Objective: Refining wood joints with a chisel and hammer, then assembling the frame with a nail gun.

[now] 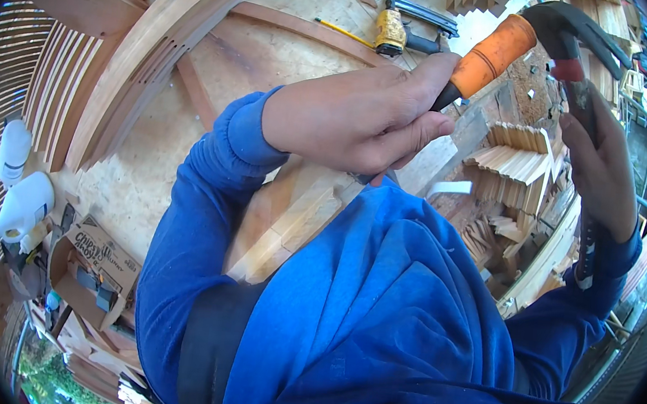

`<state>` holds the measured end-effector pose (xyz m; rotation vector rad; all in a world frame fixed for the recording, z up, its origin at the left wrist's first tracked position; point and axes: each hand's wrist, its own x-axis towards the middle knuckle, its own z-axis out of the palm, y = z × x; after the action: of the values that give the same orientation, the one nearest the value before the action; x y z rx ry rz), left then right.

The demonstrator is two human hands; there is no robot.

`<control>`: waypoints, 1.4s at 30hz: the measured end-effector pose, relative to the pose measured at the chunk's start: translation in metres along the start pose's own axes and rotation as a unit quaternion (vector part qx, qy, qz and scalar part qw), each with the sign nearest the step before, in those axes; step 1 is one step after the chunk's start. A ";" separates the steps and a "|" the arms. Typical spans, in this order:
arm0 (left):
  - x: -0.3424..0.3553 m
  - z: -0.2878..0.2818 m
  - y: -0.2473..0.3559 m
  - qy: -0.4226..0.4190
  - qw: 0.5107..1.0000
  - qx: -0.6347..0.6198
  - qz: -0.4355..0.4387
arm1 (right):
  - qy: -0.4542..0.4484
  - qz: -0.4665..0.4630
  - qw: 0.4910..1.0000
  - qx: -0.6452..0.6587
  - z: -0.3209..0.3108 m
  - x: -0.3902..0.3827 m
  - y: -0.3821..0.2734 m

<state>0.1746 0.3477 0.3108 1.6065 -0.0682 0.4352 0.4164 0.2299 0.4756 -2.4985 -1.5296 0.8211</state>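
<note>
My left hand (364,119) is closed around the lower part of a chisel with an orange handle (492,56) and a dark collar. The handle points up to the right, and the hand hides the blade almost wholly. My right hand (603,164) grips a claw hammer (574,31) with a black head and a red band below it. The hammer head is at the butt of the orange handle; whether they touch I cannot tell. Under my left forearm, against my blue shirt, lies a pale wooden piece (289,226).
On the worktop (137,174) are a yellow and black nail gun (392,34), a yellow pencil (343,32) and a curved strip (294,27). Curved boards (162,51) stand stacked at left, near white jugs (28,202) and a cardboard box (127,268). Cut wood pieces (514,155) are piled at right.
</note>
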 end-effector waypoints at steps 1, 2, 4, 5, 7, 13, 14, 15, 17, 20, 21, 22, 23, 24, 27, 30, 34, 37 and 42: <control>0.000 -0.001 0.000 -0.008 1.000 0.002 -0.021 | 0.000 -0.001 1.000 0.001 -0.003 0.008 0.013; 0.000 -0.001 0.000 -0.017 0.999 0.005 -0.043 | 0.047 -0.046 0.998 -0.006 -0.003 0.019 0.031; -0.001 0.000 -0.003 -0.005 1.000 0.022 -0.020 | 0.124 -0.109 0.986 -0.019 0.014 0.019 0.033; -0.003 0.001 -0.004 0.015 0.999 0.041 -0.001 | 0.038 -0.038 0.998 -0.021 0.015 0.010 0.011; -0.003 0.000 -0.004 0.014 0.999 0.043 0.018 | -0.094 0.063 0.988 0.104 0.012 -0.001 -0.009; -0.003 0.003 0.000 0.007 1.000 -0.016 -0.016 | 0.065 -0.001 0.998 0.018 0.010 0.015 0.020; 0.000 0.003 0.000 0.002 0.999 -0.030 -0.025 | 0.045 -0.028 0.998 -0.036 0.010 0.008 0.015; -0.001 0.004 0.001 -0.013 0.999 -0.039 -0.020 | 0.022 -0.073 0.996 -0.048 0.017 -0.001 0.017; -0.004 0.005 0.000 0.051 0.999 -0.004 0.009 | 0.050 -0.089 0.992 0.078 0.020 0.001 0.032; -0.009 0.013 0.010 0.112 0.983 -0.092 -0.113 | -0.091 0.078 0.985 -0.126 -0.013 0.028 -0.045; -0.006 0.011 0.016 0.110 0.971 -0.137 -0.160 | -0.026 -0.017 0.997 -0.076 -0.008 0.028 -0.019; -0.006 0.010 0.019 0.096 0.974 -0.126 -0.163 | -0.001 -0.024 0.991 -0.130 -0.007 0.025 -0.018; -0.014 0.009 0.022 0.125 0.968 -0.104 -0.189 | -0.002 -0.026 0.999 -0.042 0.011 0.031 -0.030; -0.013 0.006 0.019 0.111 0.975 -0.082 -0.176 | -0.036 -0.074 0.993 -0.084 0.009 0.026 -0.031; -0.005 0.000 0.017 0.094 0.975 -0.086 -0.180 | -0.077 -0.065 0.992 -0.081 -0.004 0.021 -0.033; -0.001 0.005 0.021 0.075 0.976 -0.115 -0.167 | 0.045 -0.019 0.993 -0.110 -0.010 0.018 -0.018; -0.008 0.005 0.018 0.094 0.975 -0.131 -0.155 | -0.038 -0.037 0.990 -0.132 0.002 0.020 -0.033; -0.008 0.000 0.011 0.042 0.982 -0.119 -0.143 | -0.070 -0.014 0.993 -0.090 0.009 0.023 -0.033; -0.012 -0.001 0.011 0.008 0.987 -0.095 -0.126 | -0.026 -0.024 0.999 0.016 0.004 0.027 -0.038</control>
<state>0.1597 0.3455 0.3169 1.4007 0.1032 0.2374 0.3934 0.2706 0.4747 -2.4266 -1.5722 0.9029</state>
